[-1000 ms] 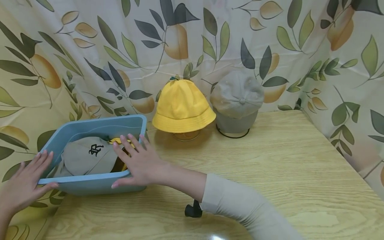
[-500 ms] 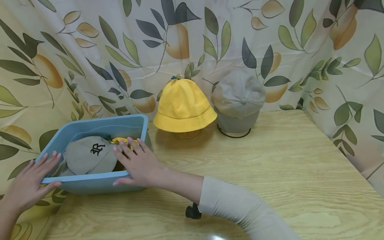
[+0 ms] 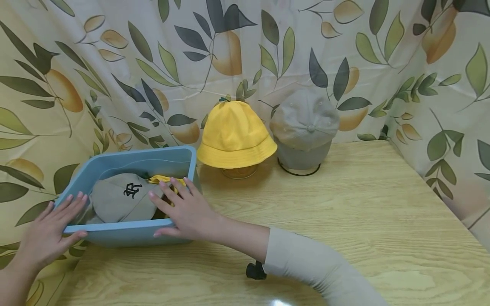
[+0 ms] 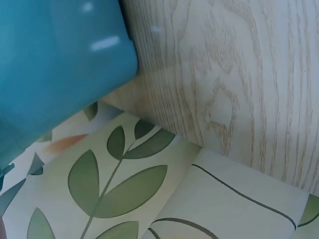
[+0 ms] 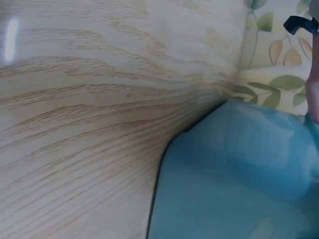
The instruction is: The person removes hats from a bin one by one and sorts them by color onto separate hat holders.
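A light blue plastic bin [image 3: 126,238] stands at the table's left end. Over its left front corner lies my left hand [image 3: 49,233], fingers stretched across the rim and thumb along the front. My right hand [image 3: 191,214] spreads over the right front corner, fingers straight and thumb low on the outer wall. Inside the bin are a grey cap [image 3: 118,197] with black lettering and something yellow [image 3: 158,179], partly hidden by my right fingers. Both wrist views show mainly the bin's outer wall [image 4: 55,64] against the wood.
A yellow bucket hat [image 3: 235,136] sits on a wire stand behind the bin. Beside it a grey cap [image 3: 306,123] rests on another stand. Leaf-print cloth hangs behind and at both sides. A black fitting [image 3: 255,270] shows under the right sleeve.
The bin has slid a little to the right, with both hands moving along with it. Its right end is now closer to the yellow hat, and the hats have kept their places.
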Available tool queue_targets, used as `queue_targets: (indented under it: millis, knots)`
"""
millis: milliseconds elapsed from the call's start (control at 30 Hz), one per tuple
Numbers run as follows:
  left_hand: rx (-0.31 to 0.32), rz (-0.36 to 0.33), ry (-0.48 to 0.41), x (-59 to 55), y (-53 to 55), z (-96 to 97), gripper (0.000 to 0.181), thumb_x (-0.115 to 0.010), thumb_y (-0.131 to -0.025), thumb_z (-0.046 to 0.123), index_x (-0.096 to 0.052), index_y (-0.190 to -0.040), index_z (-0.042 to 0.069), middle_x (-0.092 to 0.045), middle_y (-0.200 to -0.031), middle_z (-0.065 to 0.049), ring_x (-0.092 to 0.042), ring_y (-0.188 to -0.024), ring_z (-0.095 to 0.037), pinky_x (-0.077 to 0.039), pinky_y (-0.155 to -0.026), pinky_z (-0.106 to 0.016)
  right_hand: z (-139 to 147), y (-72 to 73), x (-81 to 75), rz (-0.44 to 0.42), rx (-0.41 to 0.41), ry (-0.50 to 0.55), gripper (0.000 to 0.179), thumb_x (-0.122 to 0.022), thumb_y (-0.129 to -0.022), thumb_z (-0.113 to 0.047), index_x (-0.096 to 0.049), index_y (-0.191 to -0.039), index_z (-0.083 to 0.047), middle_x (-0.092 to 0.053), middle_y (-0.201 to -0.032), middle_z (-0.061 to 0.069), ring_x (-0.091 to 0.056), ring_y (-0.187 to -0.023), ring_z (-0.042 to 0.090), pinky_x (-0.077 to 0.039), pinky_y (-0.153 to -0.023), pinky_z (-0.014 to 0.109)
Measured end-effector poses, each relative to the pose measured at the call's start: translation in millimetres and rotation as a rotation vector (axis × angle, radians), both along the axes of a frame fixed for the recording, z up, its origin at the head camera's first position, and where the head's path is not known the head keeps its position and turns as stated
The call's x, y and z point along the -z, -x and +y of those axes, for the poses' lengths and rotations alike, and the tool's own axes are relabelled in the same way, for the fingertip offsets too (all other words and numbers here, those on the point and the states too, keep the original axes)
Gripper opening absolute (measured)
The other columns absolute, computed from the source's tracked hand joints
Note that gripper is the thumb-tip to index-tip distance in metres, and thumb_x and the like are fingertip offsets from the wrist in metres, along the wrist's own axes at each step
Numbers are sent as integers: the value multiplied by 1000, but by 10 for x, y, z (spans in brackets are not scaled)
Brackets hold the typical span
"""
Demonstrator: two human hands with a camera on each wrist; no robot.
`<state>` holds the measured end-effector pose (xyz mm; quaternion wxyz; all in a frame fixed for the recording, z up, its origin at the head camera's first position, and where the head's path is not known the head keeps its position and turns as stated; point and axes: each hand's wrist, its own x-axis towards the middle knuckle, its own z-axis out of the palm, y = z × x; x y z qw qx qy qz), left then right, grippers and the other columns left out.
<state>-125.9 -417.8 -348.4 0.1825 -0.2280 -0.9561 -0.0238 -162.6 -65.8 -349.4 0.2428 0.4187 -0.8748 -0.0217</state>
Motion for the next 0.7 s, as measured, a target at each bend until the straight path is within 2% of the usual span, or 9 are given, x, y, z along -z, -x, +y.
queue_targets:
  millis: [200, 333, 533, 700]
  knots:
    - [34, 65, -24, 24, 1, 34, 76, -45, -83, 61, -25, -145, 22, -11, -148, 23, -4, -135, 8, -1, -114, -32, 55, -25, 22, 50, -27, 32, 80, -33, -79, -75, -28, -143, -27, -35, -145, 4, -24, -136, 29, -21, -108, 49]
    - [54, 106, -38, 41, 0, 46, 79, -42, -80, 67, -28, -144, 22, -16, -147, 22, -8, -135, 8, -4, -114, -30, 78, -32, 36, 51, -62, 71, 77, -35, -80, -73, -32, -141, -27, -39, -142, 5, -29, -133, 30, -23, -108, 49]
    - [57, 116, -53, 44, -14, 90, 83, -41, -78, 70, -29, -143, 21, -17, -147, 22, -10, -135, 6, -5, -114, -31, 119, -47, 41, 22, -78, 99, 75, -39, -80, -71, -34, -141, -27, -38, -143, 7, -30, -133, 32, -22, -108, 50]
    - [49, 121, -52, 46, -36, 128, 85, -42, -76, 71, -30, -143, 21, -16, -146, 23, -10, -134, 7, -6, -114, -31, 152, -65, 51, 58, -92, 122, 77, -41, -79, -71, -36, -140, -25, -39, -142, 8, -29, -132, 36, -25, -107, 51]
